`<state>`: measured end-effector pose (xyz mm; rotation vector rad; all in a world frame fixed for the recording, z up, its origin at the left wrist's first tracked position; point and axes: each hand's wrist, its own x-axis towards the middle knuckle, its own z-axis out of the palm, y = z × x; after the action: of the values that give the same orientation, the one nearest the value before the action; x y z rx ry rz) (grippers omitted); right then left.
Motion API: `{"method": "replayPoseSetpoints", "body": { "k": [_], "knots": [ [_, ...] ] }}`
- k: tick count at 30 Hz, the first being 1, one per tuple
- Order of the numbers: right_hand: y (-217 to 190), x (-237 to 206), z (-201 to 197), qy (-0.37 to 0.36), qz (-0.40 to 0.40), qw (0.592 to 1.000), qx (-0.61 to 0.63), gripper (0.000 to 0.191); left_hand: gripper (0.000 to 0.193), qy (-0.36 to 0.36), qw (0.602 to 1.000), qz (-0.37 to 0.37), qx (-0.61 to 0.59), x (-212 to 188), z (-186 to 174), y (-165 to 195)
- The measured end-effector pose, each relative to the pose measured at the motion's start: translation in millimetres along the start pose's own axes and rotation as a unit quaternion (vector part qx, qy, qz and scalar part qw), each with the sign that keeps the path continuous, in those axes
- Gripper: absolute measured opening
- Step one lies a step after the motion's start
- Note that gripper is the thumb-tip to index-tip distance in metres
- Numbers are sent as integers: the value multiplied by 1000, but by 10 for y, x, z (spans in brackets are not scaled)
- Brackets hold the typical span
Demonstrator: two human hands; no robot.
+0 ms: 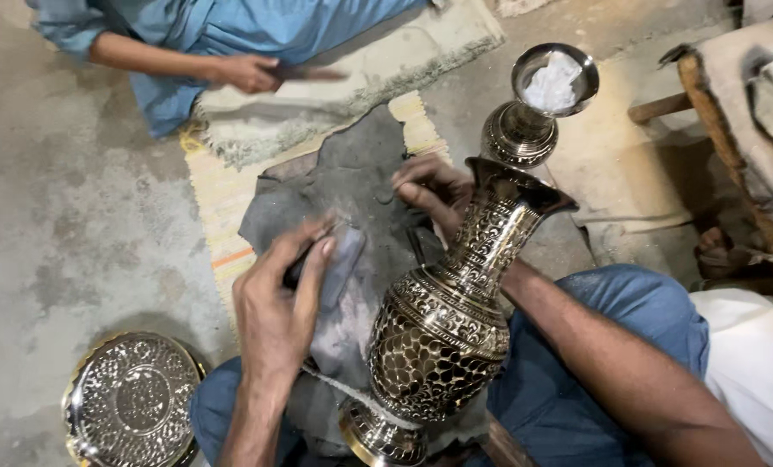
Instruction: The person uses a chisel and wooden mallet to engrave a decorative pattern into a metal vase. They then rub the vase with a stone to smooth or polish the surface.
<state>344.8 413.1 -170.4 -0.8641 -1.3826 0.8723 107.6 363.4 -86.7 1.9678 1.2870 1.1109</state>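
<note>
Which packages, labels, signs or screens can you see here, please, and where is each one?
None in view: only an engraved brass vase, a smaller vase, an embossed plate and a grey cloth, all unlabelled.

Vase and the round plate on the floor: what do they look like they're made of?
Vase: looks like brass, polished, engraved with dark-filled patterns; bright golden glints on rim and bands. Round plate: metal too, silvery and shiny with embossed pattern and a golden edge; possibly plated brass, cannot tell for sure.
</note>
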Motion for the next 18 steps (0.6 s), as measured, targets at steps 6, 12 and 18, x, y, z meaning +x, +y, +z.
{"method": "replayPoseSetpoints", "body": {
  "k": [6,12,18],
  "knots": [
    [-193,-84,289,-178,-137,925,-307,57,22,-44,977,57,199,-298,28,-306],
    [-228,-81,248,-238,-95,917,-306,69,37,-52,947,128,288,-340,68,-306],
    [-188,-67,230,-238,-90,920,-299,67,48,-103,924,123,346,-356,125,-421]
  ]
}}
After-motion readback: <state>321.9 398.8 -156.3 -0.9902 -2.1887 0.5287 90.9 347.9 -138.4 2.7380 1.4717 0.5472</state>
